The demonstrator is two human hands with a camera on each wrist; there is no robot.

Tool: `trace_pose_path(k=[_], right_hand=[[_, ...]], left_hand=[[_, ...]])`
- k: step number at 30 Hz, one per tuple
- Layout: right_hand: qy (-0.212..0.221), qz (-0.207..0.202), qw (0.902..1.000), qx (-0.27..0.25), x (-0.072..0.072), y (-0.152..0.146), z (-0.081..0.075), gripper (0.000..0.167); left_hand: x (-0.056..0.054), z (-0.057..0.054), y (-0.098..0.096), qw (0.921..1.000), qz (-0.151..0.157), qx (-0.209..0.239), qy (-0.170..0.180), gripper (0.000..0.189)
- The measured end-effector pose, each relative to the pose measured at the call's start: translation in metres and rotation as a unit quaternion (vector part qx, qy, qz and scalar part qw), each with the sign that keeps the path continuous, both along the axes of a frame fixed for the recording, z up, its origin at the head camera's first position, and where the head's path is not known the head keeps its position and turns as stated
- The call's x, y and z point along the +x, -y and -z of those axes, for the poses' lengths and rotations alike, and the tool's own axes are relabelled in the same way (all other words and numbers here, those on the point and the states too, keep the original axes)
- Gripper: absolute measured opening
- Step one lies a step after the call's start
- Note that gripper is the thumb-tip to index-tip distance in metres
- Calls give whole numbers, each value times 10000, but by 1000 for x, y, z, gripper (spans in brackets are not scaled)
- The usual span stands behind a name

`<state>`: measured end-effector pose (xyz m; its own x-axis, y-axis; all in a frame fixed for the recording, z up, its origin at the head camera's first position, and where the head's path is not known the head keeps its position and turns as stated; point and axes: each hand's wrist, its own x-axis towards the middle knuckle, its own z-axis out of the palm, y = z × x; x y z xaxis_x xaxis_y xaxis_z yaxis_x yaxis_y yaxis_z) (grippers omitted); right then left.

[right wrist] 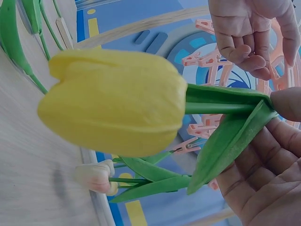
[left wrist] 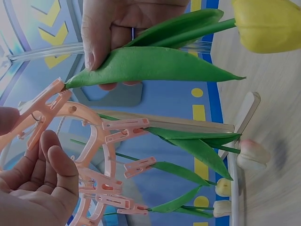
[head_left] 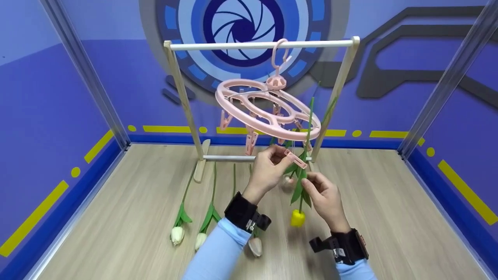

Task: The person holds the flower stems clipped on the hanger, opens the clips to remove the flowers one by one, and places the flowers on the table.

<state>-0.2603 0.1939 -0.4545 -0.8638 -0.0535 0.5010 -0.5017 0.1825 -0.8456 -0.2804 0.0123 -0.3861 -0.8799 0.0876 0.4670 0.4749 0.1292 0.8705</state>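
Observation:
With thumb and fingers, my left hand (head_left: 268,171) pinches a pink clothespin (head_left: 296,159) at the near right of the round pink clip hanger (head_left: 286,134). My right hand (head_left: 325,198) holds a yellow artificial tulip (head_left: 298,218) by its leaves and stem, bloom downward. In the left wrist view the clothespin's tip meets the base of a green leaf (left wrist: 155,63); whether it bites the stem I cannot tell. Behind, other clips hold upside-down tulips: a pinkish-white tulip (left wrist: 254,155), a smaller yellow tulip (left wrist: 223,187) and a white tulip (left wrist: 222,208).
The hanger tilts down to the right, hooked over the white top bar (head_left: 233,46) of a wooden stand (head_left: 181,89). Several pale tulips, among them a white tulip (head_left: 177,235) and a pinkish tulip (head_left: 255,247), lie on the wood-grain table (head_left: 389,217). Blue panels enclose the table.

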Motion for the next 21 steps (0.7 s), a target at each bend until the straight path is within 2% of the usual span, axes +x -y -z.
trace_pose_path(k=[21], right_hand=[[-122,-121,9999,-14,-1,1,0,10]], left_hand=[[0,2,5,9999,105,107,27,15]])
